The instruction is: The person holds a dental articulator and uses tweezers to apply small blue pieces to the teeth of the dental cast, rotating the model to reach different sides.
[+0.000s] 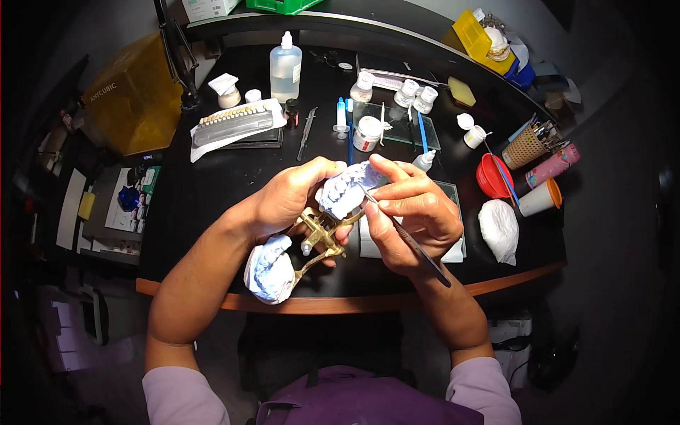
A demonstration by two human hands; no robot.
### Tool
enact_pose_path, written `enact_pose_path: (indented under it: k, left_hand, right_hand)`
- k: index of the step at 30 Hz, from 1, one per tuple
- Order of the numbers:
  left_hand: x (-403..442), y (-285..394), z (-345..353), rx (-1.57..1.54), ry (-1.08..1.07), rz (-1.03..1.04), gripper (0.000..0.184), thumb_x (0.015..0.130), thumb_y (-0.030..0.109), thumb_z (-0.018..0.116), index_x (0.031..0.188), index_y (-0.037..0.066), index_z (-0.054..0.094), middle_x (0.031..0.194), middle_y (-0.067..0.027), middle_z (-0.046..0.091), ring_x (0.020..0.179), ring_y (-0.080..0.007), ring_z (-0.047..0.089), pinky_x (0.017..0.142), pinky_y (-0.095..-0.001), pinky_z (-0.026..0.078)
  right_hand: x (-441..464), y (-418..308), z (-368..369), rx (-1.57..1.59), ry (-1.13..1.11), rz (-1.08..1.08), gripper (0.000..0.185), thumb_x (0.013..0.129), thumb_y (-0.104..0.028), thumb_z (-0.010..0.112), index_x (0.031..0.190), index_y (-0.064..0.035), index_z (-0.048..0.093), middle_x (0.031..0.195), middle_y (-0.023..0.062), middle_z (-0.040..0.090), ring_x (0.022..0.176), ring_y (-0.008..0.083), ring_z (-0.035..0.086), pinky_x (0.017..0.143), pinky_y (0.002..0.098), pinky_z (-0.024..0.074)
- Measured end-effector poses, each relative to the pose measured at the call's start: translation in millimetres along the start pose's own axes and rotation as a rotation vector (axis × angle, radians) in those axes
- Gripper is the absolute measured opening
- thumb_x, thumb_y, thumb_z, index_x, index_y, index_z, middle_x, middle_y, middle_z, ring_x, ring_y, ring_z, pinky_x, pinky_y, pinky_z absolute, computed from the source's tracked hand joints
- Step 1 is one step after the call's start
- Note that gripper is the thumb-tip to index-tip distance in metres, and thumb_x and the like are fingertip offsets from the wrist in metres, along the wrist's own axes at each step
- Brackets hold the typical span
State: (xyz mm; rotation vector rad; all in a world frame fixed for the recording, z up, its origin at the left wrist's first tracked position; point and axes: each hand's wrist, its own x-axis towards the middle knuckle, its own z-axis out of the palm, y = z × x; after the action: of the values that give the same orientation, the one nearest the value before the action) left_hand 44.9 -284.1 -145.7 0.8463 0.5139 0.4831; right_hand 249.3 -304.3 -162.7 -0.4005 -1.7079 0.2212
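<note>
My left hand [287,195] is closed around a brass dental articulator [322,232] and steadies the upper dental cast [343,191], which is pale blue-white with a row of teeth. Swung open from it, the second dental cast [270,270] hangs at the lower left, near the table's front edge. Between the thumb and fingers of my right hand [418,212] is a slim dark tool, apparently tweezers [423,256]. Their tip meets or nearly meets the teeth of the upper cast. Fingertips of my right hand also rest by that cast's far edge.
Beyond my hands stand a clear bottle [285,71], a white jar [367,133] and several small bottles. A tooth shade guide [237,126] lies at the left. To the right are a red bowl [494,176], a white cup [540,198] and crumpled tissue [499,232].
</note>
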Motion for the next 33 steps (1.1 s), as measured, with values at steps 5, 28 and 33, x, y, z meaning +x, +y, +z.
enact_pose_path:
  k: [5,28,33]
  left_hand:
    - [-1,0,-1,0.029,0.016,-0.015,0.055,0.103,0.044,0.031,0.103,-0.001,0.062,0.077,-0.0154,0.066,0.065,-0.0244,0.068,0.057,-0.0423,0.061]
    - [-8,5,-10,0.247,-0.066,-0.318,0.044,0.099,0.040,0.051,0.108,-0.002,0.061,0.090,-0.0140,0.066,0.070,-0.0225,0.068,0.061,-0.0380,0.059]
    - [-13,9,-3,0.273,0.002,-0.393,0.037,0.100,0.036,0.050,0.111,0.003,0.062,0.093,-0.0125,0.066,0.069,-0.0210,0.067,0.061,-0.0346,0.058]
  right_hand:
    - [1,-3,-1,0.020,-0.008,0.023,0.017,0.071,0.008,0.075,0.082,-0.0022,0.065,0.080,0.0120,0.071,0.096,0.0361,0.073,0.087,0.0419,0.0510]
    - [12,2,-32,0.624,-0.260,0.544,0.012,0.075,0.013,0.073,0.076,0.0024,0.067,0.079,0.0149,0.068,0.086,0.0285,0.074,0.083,0.0416,0.0613]
    - [14,2,-34,0.574,-0.359,0.525,0.012,0.074,0.012,0.074,0.074,0.0023,0.067,0.078,0.0146,0.068,0.086,0.0286,0.074,0.078,0.0375,0.0618]
